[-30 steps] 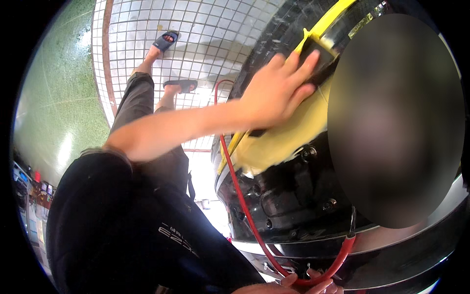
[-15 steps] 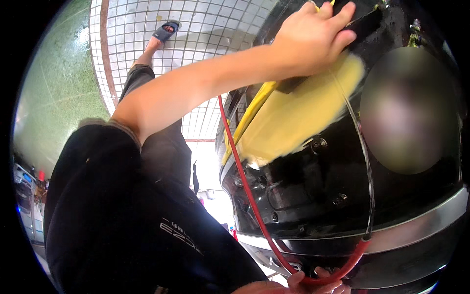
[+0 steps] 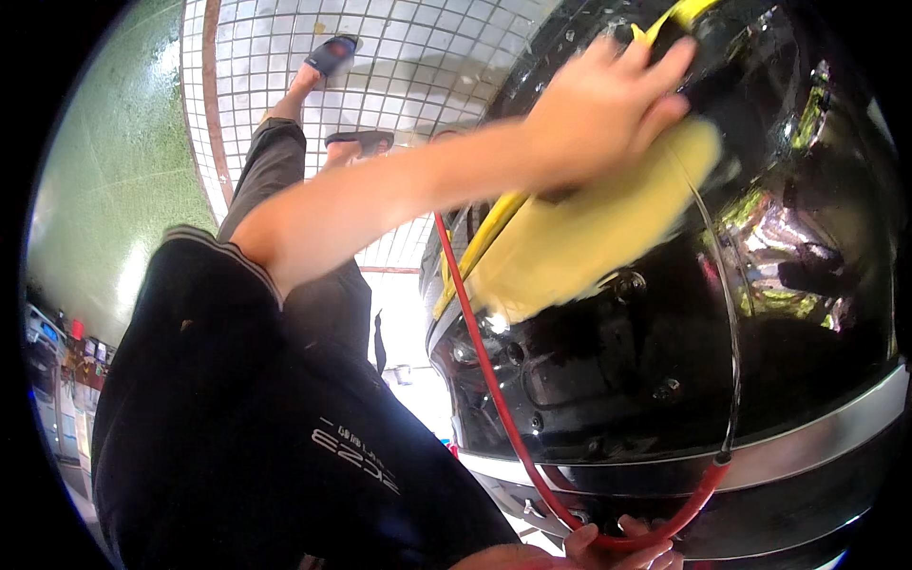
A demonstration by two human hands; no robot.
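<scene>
My left hand (image 3: 613, 100), slightly smeared by motion, lies over the upper end of a pale yellow patch (image 3: 589, 237) on a glossy black car panel (image 3: 608, 370). Its visible fingers are stretched out and apart; the palm hides whatever is beneath it. Low in view, my right hand (image 3: 622, 553) is closed around a bent red hose (image 3: 503, 418). From the hose's end a thin stream of water (image 3: 733, 351) arcs up toward the patch. Bright yellow strips, one at the panel's left edge (image 3: 480, 247) and one beyond my left fingers (image 3: 698, 11), border the area.
A silver trim strip (image 3: 807, 423) crosses the car below the black panel. My sandalled foot (image 3: 334, 57) stands on white floor tiles (image 3: 418, 47), with green wet floor (image 3: 114, 199) farther left. Blurred equipment (image 3: 57, 370) sits at the left rim.
The view has shifted a little, so the panel sits slightly lower and a second sandal shows. My left hand stays at the patch's upper end. My right hand keeps its hold on the hose.
</scene>
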